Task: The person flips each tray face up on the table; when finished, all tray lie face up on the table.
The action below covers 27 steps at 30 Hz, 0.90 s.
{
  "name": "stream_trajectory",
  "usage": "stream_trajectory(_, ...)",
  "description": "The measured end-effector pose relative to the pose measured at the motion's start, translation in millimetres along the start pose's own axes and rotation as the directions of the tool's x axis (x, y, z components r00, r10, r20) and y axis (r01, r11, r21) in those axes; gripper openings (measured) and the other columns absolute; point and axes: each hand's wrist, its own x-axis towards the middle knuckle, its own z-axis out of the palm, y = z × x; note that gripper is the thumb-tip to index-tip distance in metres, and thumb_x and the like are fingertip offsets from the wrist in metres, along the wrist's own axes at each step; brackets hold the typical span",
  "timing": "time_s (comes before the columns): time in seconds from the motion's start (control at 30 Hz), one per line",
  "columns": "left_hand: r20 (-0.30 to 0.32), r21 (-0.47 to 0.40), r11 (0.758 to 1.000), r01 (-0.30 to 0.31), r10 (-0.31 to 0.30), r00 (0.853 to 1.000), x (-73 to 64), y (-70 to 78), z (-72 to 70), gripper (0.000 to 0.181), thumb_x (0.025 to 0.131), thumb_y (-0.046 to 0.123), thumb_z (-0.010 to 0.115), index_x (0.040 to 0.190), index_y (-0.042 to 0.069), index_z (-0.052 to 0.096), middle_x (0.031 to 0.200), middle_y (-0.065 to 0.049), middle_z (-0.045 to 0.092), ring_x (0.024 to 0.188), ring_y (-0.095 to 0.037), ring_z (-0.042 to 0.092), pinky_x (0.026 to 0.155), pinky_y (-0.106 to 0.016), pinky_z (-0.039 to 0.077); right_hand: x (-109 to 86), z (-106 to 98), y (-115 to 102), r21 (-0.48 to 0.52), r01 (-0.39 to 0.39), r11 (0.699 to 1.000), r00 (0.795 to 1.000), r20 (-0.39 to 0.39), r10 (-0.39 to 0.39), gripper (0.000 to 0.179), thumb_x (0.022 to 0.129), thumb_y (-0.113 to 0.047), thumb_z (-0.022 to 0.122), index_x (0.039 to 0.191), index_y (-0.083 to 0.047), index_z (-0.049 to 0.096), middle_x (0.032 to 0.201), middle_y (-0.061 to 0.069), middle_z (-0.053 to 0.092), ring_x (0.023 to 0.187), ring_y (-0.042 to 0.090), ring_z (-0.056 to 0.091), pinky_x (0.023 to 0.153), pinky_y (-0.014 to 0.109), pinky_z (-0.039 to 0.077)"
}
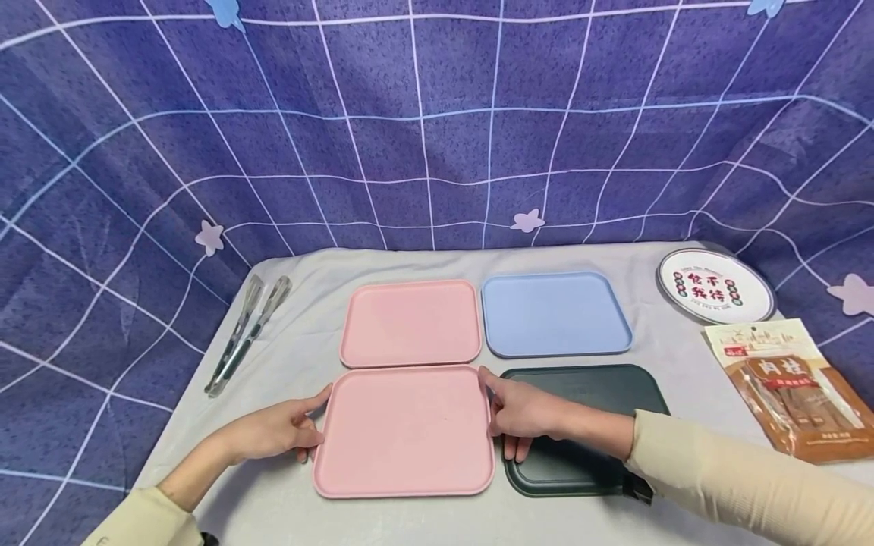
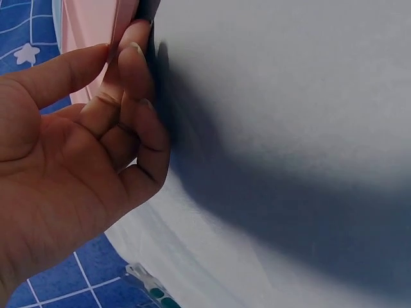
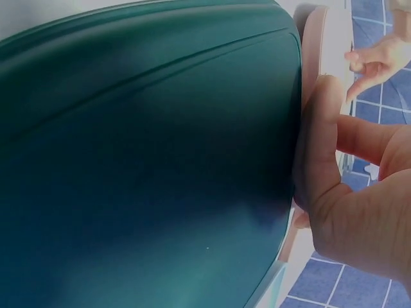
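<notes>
The near pink tray lies flat in the head view, between both hands. My left hand holds its left edge; in the left wrist view the thumb is at the rim and the curled fingers reach under it. At the opposite edge, my right hand grips the rim, its index finger stretched toward the upper right corner. Beneath the right hand and forearm lies a dark green tray, partly covered by them. In the right wrist view, the green tray fills the left side, beside the bent fingers.
Behind lie another pink tray and a blue tray. Metal tongs rest at the left. On the right are a round white plate-like item with printed characters and a brown-and-cream food packet. A purple gridded cloth hangs behind.
</notes>
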Motion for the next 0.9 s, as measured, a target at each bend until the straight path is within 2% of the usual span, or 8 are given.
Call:
stream_trajectory(0.33,-0.009,0.001,1.000,0.016,-0.016,1.000,0.0,0.2,1.7,0.087,0.096,0.009,0.062,0.155,-0.012,0.003,0.071,-0.011,0.064,0.061,-0.012,0.059,0.057,-0.022,0.042,0.4,0.3,-1.2,-0.050,0.006,0.999,1.000,-0.013,-0.007,0.096,0.085,0.006,0.062,0.162,-0.012,0.009,0.087,0.013,0.059,0.044,0.018,0.060,0.041,0.036,0.053)
stream_trajectory(0.9,-0.013,0.020,1.000,0.015,-0.015,1.000,0.8,-0.6,4.1,0.088,0.095,0.009,0.063,0.155,-0.011,0.002,0.073,-0.010,0.064,0.061,-0.012,0.058,0.059,-0.023,0.046,0.9,2.7,-4.3,-0.144,-0.009,0.989,0.999,-0.039,0.003,0.095,0.085,0.005,0.062,0.162,-0.011,0.009,0.084,0.009,0.060,0.043,0.018,0.060,0.040,0.036,0.052)
